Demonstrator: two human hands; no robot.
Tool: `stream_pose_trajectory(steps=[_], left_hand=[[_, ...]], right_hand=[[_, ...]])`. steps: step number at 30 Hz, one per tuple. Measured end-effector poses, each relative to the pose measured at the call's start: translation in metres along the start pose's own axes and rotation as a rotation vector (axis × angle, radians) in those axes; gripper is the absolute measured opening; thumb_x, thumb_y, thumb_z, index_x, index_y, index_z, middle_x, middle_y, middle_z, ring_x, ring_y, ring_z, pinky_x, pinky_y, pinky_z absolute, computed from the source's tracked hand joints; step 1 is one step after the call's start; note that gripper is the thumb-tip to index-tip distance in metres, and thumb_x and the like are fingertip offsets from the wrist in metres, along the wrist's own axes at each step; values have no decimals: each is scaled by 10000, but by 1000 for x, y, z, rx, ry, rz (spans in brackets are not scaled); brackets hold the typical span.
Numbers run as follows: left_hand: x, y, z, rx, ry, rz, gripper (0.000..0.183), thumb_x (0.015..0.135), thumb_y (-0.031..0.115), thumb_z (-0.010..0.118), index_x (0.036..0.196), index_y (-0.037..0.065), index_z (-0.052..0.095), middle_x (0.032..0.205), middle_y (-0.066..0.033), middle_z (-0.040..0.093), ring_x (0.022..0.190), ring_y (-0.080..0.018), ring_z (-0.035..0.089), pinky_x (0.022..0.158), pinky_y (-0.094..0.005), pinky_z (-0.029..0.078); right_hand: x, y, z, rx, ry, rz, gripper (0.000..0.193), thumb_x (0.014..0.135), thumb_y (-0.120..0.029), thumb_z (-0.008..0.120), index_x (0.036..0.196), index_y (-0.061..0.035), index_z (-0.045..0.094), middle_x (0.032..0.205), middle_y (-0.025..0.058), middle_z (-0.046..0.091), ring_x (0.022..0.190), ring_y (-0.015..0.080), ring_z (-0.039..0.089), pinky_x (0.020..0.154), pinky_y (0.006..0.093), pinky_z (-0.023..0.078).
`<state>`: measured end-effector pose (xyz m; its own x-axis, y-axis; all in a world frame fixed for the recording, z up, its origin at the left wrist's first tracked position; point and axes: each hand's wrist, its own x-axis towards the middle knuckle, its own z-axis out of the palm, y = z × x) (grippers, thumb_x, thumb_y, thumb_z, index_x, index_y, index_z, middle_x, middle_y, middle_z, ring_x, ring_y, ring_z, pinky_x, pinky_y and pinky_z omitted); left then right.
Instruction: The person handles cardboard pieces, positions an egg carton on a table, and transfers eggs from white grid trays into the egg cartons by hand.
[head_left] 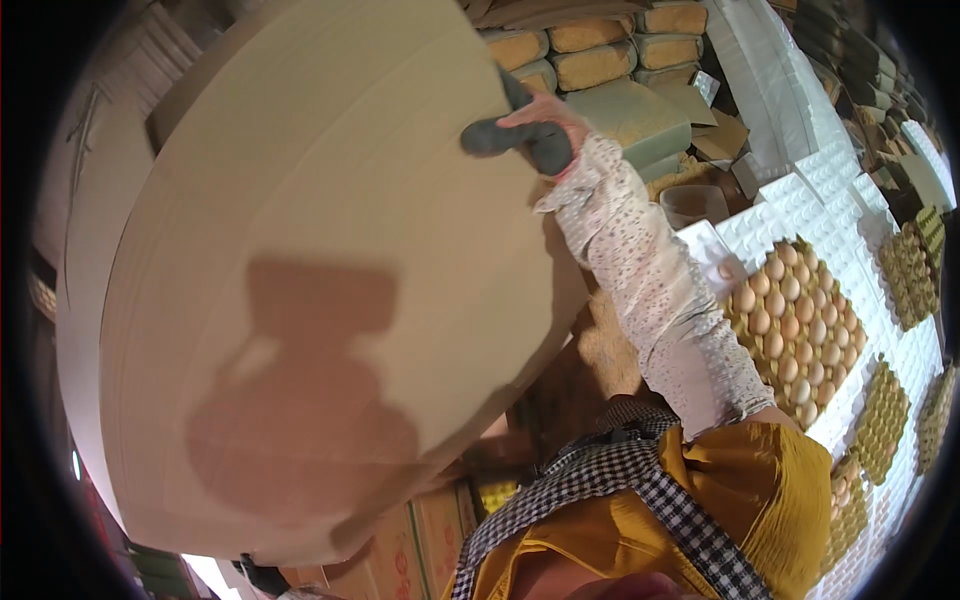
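A big flat sheet of tan cardboard (pixel 300 250) fills the left and middle of the view, with a shadow falling across its face. My right hand (pixel 535 135), in a grey glove, grips the sheet's upper right edge. A white patterned sleeve runs from that hand down to my yellow top. My left hand is not visible; the cardboard may be covering it.
To the right, a tray of brown eggs (pixel 795 320) lies on stacked white egg trays (pixel 830 180), with several greenish trays (pixel 880 420) around it. Filled sacks (pixel 600 50) are piled at the top, near a clear plastic tub (pixel 693 205). Cardboard boxes (pixel 400 550) stand below.
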<state>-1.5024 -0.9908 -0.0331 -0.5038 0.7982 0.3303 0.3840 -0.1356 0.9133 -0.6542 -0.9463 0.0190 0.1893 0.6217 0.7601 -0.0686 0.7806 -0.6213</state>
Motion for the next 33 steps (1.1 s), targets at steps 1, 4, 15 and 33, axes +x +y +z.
stream_pose_trajectory(steps=[1, 4, 15, 33], left_hand=[[26, 1, 34, 33, -39, 63, 398, 888, 293, 540, 1185, 46, 445, 1017, -148, 547, 901, -250, 510, 818, -382, 422], [103, -22, 76, -441, -510, -240, 358, 890, 326, 426, 1157, 146, 581, 1212, 2, 541, 1196, -193, 407, 1078, -400, 219], [78, 34, 482, -444, -351, -245, 354, 911, 317, 426, 1137, 66, 534, 1020, -67, 561, 962, -160, 508, 861, -286, 385], [228, 29, 966, -783, -708, -58, 338, 833, 101, 589, 1153, 25, 511, 1027, -70, 570, 942, -185, 549, 815, -310, 447]], right_hand=[[11, 11, -24, -421, -1, -413, 216, 802, -31, 616, 1015, 4, 633, 1046, 146, 628, 941, 199, 619, 842, 291, 498], [32, 63, -85, -778, 2, -719, 217, 853, -107, 577, 1032, 6, 626, 1060, 145, 625, 951, 184, 614, 836, 276, 492], [111, 191, -195, 248, -117, 445, 802, 674, 3, 733, 1361, -6, 319, 1153, 114, 585, 1023, 166, 561, 884, 277, 452], [335, 258, -535, -503, 235, 385, 419, 898, -140, 511, 1237, 84, 411, 1070, 185, 617, 970, 219, 622, 873, 301, 493]])
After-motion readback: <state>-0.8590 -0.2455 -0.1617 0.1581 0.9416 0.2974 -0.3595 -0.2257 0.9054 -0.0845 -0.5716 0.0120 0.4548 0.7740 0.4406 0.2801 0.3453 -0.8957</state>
